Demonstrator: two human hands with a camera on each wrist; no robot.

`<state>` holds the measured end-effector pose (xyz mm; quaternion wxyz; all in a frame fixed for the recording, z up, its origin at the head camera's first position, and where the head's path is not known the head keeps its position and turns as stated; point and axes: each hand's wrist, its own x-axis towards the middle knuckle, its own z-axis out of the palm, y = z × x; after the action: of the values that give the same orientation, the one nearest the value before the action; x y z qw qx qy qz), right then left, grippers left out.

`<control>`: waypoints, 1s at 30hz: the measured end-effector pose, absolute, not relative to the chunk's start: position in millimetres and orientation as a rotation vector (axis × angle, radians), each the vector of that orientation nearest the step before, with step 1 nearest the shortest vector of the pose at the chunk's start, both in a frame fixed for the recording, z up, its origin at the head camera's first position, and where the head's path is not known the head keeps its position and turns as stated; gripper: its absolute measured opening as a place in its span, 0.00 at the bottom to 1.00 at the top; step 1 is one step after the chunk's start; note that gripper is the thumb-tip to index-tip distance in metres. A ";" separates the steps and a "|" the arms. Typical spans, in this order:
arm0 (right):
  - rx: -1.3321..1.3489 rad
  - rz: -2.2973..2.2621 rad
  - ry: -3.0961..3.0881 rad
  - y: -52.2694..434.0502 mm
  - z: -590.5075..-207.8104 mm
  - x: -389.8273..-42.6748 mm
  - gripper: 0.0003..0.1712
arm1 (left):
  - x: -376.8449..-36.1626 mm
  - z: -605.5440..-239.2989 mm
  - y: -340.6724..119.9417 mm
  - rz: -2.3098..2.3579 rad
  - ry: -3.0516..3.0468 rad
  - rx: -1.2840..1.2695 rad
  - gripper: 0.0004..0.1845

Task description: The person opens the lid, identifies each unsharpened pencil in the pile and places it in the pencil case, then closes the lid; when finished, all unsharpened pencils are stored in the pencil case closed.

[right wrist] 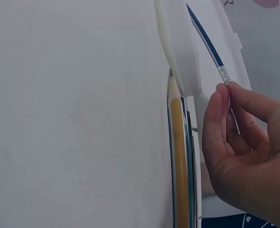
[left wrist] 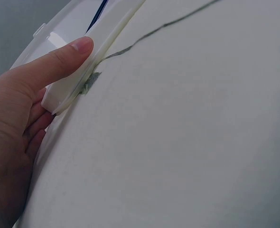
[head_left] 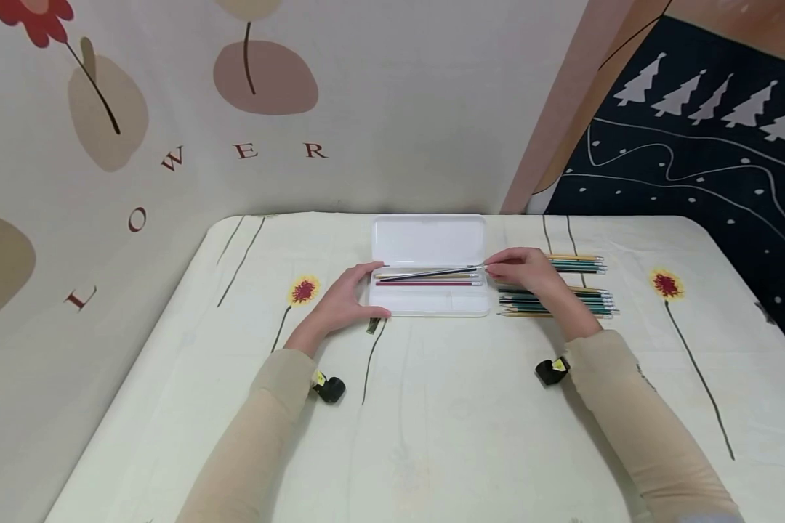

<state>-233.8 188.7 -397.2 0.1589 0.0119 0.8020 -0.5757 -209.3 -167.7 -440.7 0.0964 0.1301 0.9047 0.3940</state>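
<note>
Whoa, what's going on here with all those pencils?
A person is handling pencils and a case. Their right hand pinches a dark blue pencil by one end, over the open white case. Their left hand holds the case's left end. A few pencils lie inside, and more pencils lie on the table in two bunches to the right.

The head view looks forward and down; closer wrist views apparently share the white case (head_left: 419, 301), upper left and upper right.
</note>
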 end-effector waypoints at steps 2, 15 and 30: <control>0.027 -1.618 2.310 186.0 -397.4 -234.5 0.22 | -209.0 -440.7 -167.8 1.168 2.680 0.385 0.52; 0.033 -1.403 2.429 179.8 -397.4 -236.4 0.19 | -208.7 -441.4 -167.7 1.182 2.681 0.375 0.51; 0.109 -1.464 2.391 208.4 -386.9 -232.7 0.23 | -209.9 -442.7 -167.9 1.174 2.692 0.391 0.52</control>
<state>-232.7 208.4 -386.9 0.1670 0.0382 0.8402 -0.5145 -209.9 -167.9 -442.7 0.0892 0.1314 0.9050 0.3946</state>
